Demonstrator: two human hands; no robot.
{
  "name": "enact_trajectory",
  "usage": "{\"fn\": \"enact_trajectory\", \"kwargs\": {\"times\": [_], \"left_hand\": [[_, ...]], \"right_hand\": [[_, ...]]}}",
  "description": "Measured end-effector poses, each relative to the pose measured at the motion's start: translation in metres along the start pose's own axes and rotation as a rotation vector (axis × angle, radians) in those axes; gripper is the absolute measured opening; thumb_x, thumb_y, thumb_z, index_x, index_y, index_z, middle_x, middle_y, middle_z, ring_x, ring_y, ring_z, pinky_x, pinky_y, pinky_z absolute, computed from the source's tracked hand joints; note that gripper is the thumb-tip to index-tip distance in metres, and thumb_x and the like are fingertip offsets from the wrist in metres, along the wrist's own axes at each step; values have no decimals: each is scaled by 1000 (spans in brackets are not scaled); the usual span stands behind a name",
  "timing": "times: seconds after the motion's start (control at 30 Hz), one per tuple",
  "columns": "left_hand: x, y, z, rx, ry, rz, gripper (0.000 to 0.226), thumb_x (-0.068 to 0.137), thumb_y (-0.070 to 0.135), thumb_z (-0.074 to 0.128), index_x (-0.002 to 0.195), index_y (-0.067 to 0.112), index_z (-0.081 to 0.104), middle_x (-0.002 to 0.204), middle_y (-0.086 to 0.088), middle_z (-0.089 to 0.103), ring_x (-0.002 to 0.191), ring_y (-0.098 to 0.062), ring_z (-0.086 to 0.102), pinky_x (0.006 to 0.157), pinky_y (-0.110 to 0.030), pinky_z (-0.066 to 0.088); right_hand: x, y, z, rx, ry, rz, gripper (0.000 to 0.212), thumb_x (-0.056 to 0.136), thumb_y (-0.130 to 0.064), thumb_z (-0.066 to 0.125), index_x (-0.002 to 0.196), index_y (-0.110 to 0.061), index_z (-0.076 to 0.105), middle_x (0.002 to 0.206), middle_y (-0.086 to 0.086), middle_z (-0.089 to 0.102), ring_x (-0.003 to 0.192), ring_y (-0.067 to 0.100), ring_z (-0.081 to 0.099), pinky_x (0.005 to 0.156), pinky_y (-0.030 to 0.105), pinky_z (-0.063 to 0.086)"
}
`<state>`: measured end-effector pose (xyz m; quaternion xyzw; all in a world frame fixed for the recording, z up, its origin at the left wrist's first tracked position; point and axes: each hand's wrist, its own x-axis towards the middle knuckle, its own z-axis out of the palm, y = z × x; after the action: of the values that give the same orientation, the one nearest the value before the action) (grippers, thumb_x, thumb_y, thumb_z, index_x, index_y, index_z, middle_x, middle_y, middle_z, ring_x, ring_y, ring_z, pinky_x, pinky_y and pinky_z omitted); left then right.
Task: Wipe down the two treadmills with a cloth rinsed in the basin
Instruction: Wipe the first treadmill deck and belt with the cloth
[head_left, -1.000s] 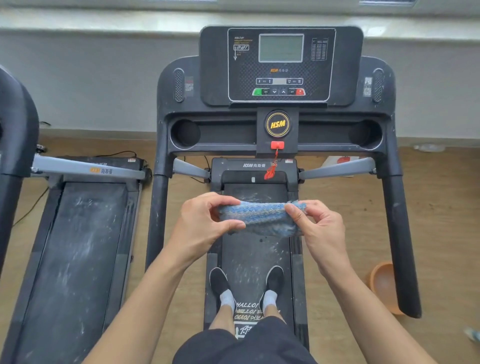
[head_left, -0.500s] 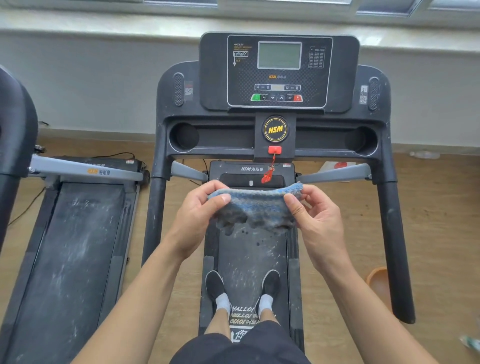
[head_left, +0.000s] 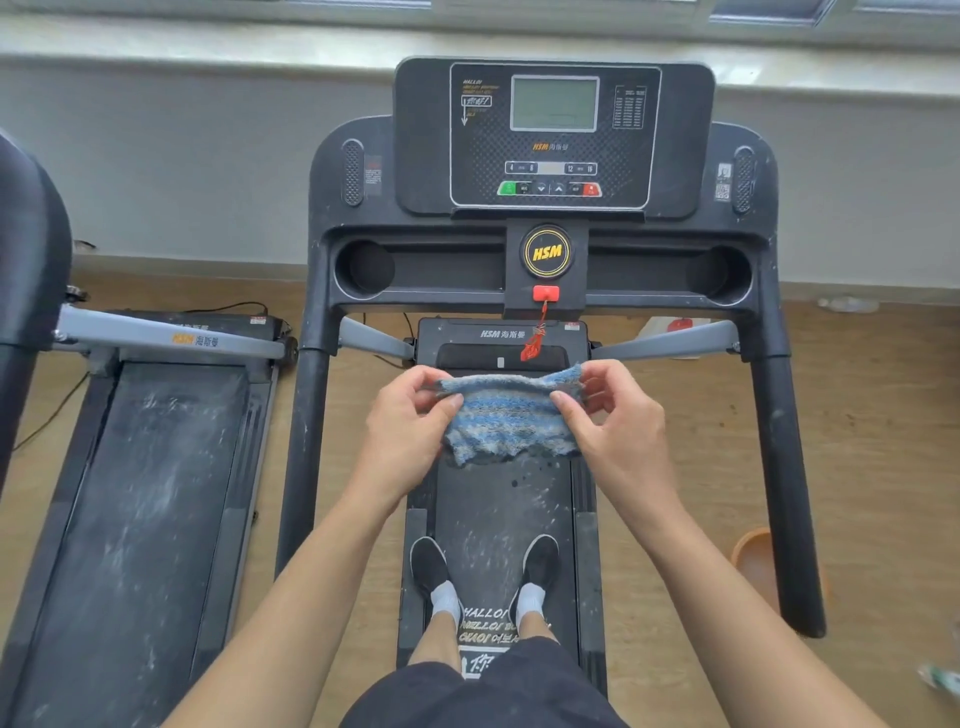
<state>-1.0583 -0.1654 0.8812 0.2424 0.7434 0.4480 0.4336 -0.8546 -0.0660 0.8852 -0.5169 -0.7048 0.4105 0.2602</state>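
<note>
Wooden floor (head_left: 857, 415), dusty treadmill belt (head_left: 493, 504) underfoot. At frame centre my left hand (head_left: 410, 431) and right hand (head_left: 618, 421) each have a pinching grip on a top corner of the cloth (head_left: 506, 415). Bunched a second ago, it now hangs open, ready to wipe.

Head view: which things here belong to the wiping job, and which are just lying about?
Job: blue cloth, pinched by left hand and right hand; middle treadmill; left treadmill; orange basin.
Lying about: black cable on floor; white-and-red item on floor.
</note>
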Motion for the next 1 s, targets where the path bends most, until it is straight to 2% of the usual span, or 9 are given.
{"fn": "enact_trajectory", "kwargs": {"times": [0.07,0.17,0.23,0.33,0.47,0.53,0.67,0.8,1.0], "left_hand": [[-4,2,11,59,18,53,10,101,11,68,101,22,67,95,7,81,88,-18,79,74,-44,65],[-10,2,26,2,-19,50,11,102,14,67,98,25,67,96,4,81,90,-24,79,75,-52,65],[-13,1,31,-91,13,0,12,104,14,61,100,23,68,96,-1,81,91,-32,78,70,-50,65],[-17,3,29,-321,79,-139,19,108,17,50,103,16,68,101,-10,79,87,-30,75,63,-41,61],[-21,-2,24,-543,-52,-248,34,101,43,66,117,13,70,115,-13,79,92,-32,75,76,-46,59],[-21,-9,25,-553,-118,-239,45,90,42,80,121,12,68,118,-14,78,93,-28,76,74,-40,60],[-10,-31,35,-526,-144,-239,27,96,17,75,121,9,70,113,-16,79,88,-26,75,68,-37,61],[26,-97,49,-450,0,-332,19,101,13,69,117,2,71,104,-14,78,80,-20,75,55,-29,59],[116,-270,91,-357,98,-409,13,103,10,66,94,20,67,87,0,73,68,-15,69,45,-23,50]], "right_hand": [[-5,-11,4,-70,-18,-145,26,92,-15,80,111,-19,63,95,-9,67,82,6,63,78,20,53],[-17,-31,16,-156,-188,-267,35,97,-21,72,129,-24,56,107,-10,68,89,8,65,84,31,55],[-25,-43,19,-170,-356,-243,45,104,-26,60,145,-35,43,119,-6,71,98,18,69,88,41,55],[-29,-47,6,-88,-468,-178,46,111,-25,46,152,-43,35,135,-7,69,116,17,68,99,39,52],[-30,-44,-12,287,-312,-36,29,109,-8,49,129,-24,62,108,0,77,101,20,74,85,38,61],[-24,-26,-10,236,-151,42,19,104,-13,61,119,-25,65,107,-5,75,101,15,72,87,36,59],[-14,12,14,437,-425,499,32,97,-41,73,124,-25,70,118,-1,77,108,18,73,96,43,59],[-11,71,68,404,-461,568,14,94,-17,79,106,-11,74,100,11,80,86,18,75,74,29,56],[10,217,191,317,-392,694,17,93,-11,76,102,-24,69,94,8,79,81,23,73,72,38,52]]}}
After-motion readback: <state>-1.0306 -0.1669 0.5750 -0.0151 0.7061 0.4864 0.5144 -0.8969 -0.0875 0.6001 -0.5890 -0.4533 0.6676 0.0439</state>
